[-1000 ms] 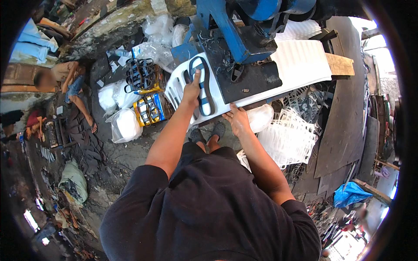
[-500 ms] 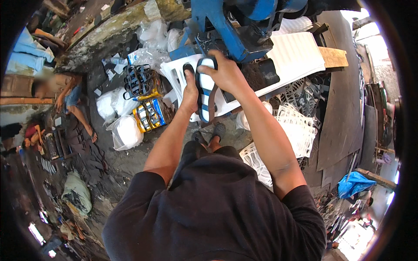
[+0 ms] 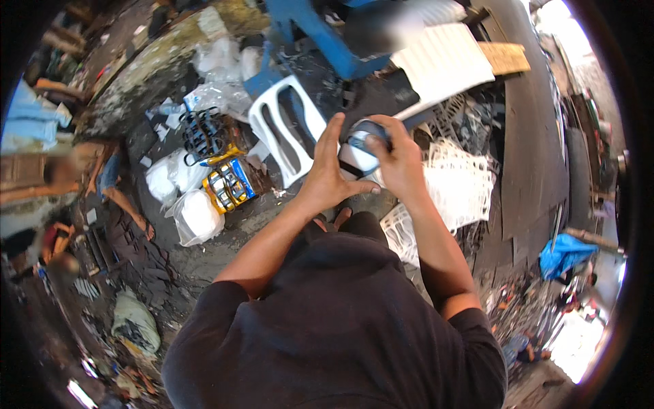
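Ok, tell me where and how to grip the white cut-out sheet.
The white cut-out sheet is probably best pinched at its near end, where its strips join, coming from the near side: long holes leave its middle slim, and a blue frame stands beyond its far end.

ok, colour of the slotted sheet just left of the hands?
The slotted sheet is white; see the head view, the only one.
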{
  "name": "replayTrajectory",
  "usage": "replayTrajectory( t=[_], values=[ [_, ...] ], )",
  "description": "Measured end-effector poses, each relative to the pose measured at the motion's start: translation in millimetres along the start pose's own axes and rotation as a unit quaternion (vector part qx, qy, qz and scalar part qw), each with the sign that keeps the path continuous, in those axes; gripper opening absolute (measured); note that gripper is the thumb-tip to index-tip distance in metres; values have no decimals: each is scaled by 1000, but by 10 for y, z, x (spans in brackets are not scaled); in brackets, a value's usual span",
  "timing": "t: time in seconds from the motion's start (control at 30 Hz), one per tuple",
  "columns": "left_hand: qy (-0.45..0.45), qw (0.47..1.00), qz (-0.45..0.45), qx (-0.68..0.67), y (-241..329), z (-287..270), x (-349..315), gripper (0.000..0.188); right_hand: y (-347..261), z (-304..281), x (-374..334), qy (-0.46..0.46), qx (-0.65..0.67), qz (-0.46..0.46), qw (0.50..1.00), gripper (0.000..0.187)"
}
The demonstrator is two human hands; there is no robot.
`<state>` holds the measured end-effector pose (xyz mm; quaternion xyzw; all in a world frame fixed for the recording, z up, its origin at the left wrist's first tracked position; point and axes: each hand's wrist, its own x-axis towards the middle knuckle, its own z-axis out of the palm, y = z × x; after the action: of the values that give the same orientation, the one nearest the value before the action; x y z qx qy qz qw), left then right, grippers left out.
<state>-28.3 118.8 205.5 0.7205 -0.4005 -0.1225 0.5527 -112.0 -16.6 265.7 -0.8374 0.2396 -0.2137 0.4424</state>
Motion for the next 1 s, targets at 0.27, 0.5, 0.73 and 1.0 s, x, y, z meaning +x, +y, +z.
replayTrajectory(
  t=[0.27, 0.5, 0.73, 1.0],
  values=[
    [-78, 990, 64, 97, -171, 855, -64, 100, 959, -39, -314, 19, -19, 112, 993, 35],
    [-193, 980, 9, 45, -377, 1622, -164, 94, 2206, -827, -558, -197, 271, 307, 891, 48],
    [-132, 985, -98, 47, -582, 2450, -86, 93, 4291, -924, -576, 0, -20, 353, 935, 54],
    [-114, 950, -277, 91, -1285, 2801, -356, 92, 6608, -67, 50, 3, -95, 337, 937, 51]
  ],
)
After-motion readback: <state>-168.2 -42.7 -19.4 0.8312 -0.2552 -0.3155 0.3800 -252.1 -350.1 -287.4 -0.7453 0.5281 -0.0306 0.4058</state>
